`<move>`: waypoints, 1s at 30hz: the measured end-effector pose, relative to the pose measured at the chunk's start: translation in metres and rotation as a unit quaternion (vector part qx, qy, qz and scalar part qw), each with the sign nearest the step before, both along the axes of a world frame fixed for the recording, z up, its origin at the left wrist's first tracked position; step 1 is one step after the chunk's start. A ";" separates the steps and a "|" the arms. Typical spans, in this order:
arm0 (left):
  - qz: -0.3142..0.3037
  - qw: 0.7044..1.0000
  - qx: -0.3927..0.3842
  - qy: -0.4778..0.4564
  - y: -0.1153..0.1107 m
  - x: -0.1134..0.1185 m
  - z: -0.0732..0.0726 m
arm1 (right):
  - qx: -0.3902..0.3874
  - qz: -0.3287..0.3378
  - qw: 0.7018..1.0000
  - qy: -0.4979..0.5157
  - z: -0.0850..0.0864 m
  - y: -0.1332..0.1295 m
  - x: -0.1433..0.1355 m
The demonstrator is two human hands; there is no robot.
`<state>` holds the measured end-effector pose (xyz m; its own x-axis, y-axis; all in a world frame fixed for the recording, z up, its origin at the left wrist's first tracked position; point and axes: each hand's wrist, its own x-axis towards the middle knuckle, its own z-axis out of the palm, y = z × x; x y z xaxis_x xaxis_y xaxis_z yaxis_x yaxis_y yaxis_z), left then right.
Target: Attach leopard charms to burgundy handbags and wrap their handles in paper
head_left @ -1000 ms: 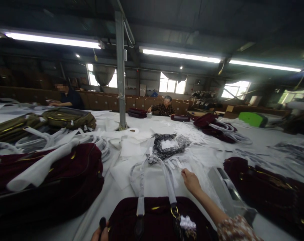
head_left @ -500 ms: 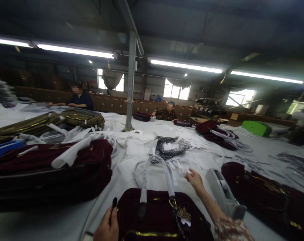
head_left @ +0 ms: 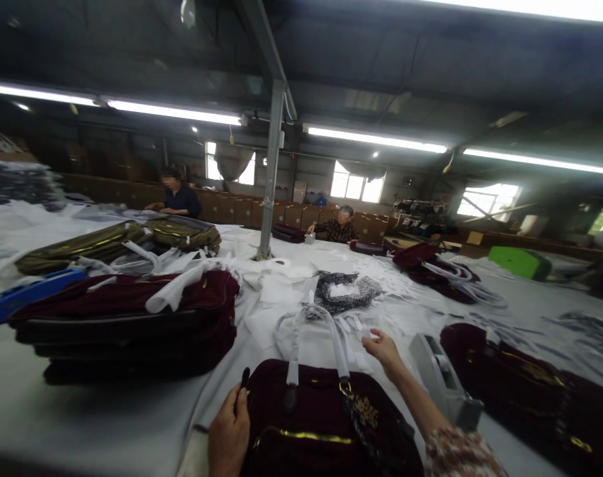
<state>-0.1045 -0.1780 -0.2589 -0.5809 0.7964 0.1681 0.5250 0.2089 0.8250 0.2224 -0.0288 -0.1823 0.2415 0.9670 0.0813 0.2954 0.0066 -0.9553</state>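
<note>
A dark maroon handbag [head_left: 301, 457] with a yellow zip lies in front of me on the white-covered table. Its two handles [head_left: 340, 344] stand up in white wrapping, and an ornate gold-coloured charm [head_left: 366, 411] hangs at the right one. My left hand [head_left: 229, 430] is closed at the bag's left edge, with a small dark tab standing out above the thumb. Beyond the bag, my right hand [head_left: 382, 350] reaches over the table, thumb and fingers nearly together beside small white strips [head_left: 354, 324]. What its fingertips pinch is too small to make out.
A grey tape dispenser [head_left: 443, 381] stands right of my forearm, beside another maroon bag [head_left: 525, 391]. Stacked maroon bags [head_left: 132, 324] and a blue holder [head_left: 28, 295] lie left. Black-and-white speckled material [head_left: 326, 295] lies ahead, near a post [head_left: 272, 172]. Two people work across the table.
The view has shifted, so the bags on the left appear farther right. My right hand has come slightly nearer the strips, fingers closing. My left hand stays at the bag's edge.
</note>
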 end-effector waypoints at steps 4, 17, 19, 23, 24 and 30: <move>-0.005 1.000 0.016 -0.024 -0.001 0.000 -0.002 | -0.005 0.080 0.996 0.044 0.009 -0.017 -0.033; -0.025 0.988 0.105 -0.111 -0.008 0.006 0.011 | -0.077 0.274 0.945 0.162 0.007 -0.060 -0.172; -0.021 0.986 0.116 -0.120 -0.008 0.006 0.011 | -0.088 0.293 0.936 0.176 0.002 -0.064 -0.194; -0.027 0.980 0.125 -0.151 -0.008 0.005 0.010 | -0.104 0.294 0.929 0.197 -0.010 -0.067 -0.223; -0.028 0.979 0.127 -0.158 -0.008 0.004 0.010 | -0.104 0.287 0.931 0.201 -0.013 -0.067 -0.228; -0.030 0.976 0.125 -0.174 -0.009 0.004 0.013 | -0.090 0.264 0.939 0.200 -0.020 -0.061 -0.235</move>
